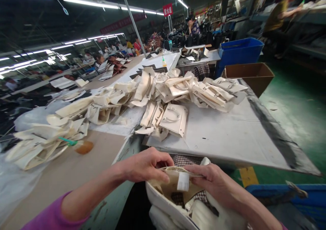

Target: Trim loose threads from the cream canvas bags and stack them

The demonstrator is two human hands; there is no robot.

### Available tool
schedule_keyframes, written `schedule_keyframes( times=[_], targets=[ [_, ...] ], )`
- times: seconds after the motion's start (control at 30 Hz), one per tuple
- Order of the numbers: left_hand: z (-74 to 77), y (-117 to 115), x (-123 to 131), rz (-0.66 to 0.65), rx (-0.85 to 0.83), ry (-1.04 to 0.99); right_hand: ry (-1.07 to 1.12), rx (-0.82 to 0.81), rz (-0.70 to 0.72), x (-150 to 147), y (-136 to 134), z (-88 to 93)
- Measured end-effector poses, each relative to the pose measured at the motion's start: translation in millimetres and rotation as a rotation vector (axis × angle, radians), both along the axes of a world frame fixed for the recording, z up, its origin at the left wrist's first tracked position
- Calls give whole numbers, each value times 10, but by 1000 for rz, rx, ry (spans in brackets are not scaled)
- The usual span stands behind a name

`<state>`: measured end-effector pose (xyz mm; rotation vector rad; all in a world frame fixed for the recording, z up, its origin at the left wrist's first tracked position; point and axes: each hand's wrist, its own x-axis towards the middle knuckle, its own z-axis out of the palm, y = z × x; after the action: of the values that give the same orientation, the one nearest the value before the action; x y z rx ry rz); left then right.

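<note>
Both of my hands grip the open mouth of a cream bag (163,196) held low in front of me, below the table edge. My left hand (146,164) pinches the near rim of the opening, fingers closed. My right hand (212,182) holds the other side, fingers curled by a small white label (183,181) inside. A checked lining shows in the bag. On the grey table (229,135) beyond lies a heap of cream bag pieces with handles (175,118).
More cream pieces (43,138) pile up on the left bench, with a teal-handled tool (67,141) and a brown blob. A cardboard box (251,74) and blue bins (240,50) stand at right, another blue bin (287,196) by my knee. Other workers sit far back.
</note>
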<state>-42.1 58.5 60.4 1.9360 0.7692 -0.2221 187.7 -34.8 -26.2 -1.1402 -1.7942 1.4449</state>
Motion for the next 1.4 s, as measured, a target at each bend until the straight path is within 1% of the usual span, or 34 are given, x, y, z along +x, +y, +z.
schedule_keyframes(
  times=[0.13,0.23,0.37,0.57,0.63,0.7,0.77,0.83,0.9,1.03,1.2,1.3,1.4],
  targets=[
    [-38,37,-4,35,-141,8,37,-55,46,25,34,17],
    [-43,35,10,60,-188,3,68,-73,78,46,35,35],
    [-33,-14,35,69,-130,-26,25,-33,64,76,-12,53],
    [-16,-96,101,124,-74,-24,-152,48,-68,62,-92,123],
    [4,-111,133,130,-60,-24,-170,131,-123,38,-90,170],
    [30,-119,160,130,-43,-15,-185,299,-147,7,-75,212],
    [55,-126,179,123,-30,-8,-222,460,-135,-28,-54,235],
    [78,-133,192,122,-19,-3,-264,561,-109,-62,-33,238],
    [95,-144,200,130,-7,5,-310,621,-83,-88,-15,234],
    [100,-168,206,133,18,5,-412,716,16,-108,21,267],
    [53,-176,194,114,74,-25,-556,829,102,-98,94,386],
    [33,-170,188,99,107,-30,-601,893,162,-90,139,456],
    [34,-163,197,84,126,-16,-617,916,219,-112,170,506]
  ],
)
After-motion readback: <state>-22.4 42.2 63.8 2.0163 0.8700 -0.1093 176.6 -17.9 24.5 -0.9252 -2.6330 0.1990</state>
